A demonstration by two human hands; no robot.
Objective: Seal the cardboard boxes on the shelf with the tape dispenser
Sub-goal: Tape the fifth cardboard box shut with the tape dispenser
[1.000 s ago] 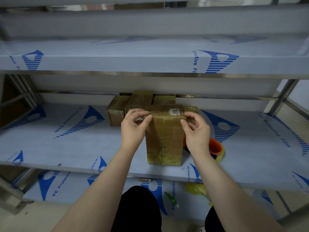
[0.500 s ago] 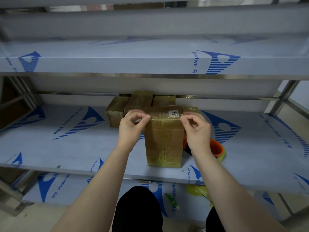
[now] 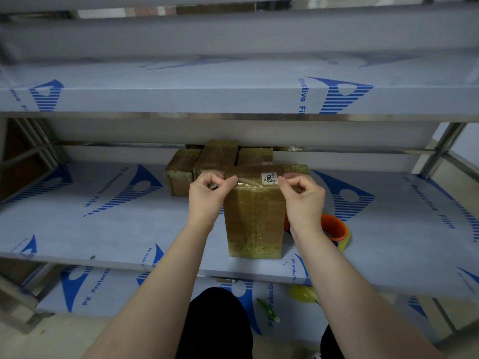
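On the middle shelf a tall box stands upright near the front edge, left hand and right hand each with fingers clamped on clear tape across its top edge, the orange tape dispenser just right of it.

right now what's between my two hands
Top edge of the front cardboard box, with its white 1203 label and clear tape, in the head view.

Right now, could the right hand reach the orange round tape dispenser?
Probably yes: the orange round tape dispenser lies on the shelf close behind the right hand, nothing between. But that hand now pinches clear tape on the tall brown cardboard box.
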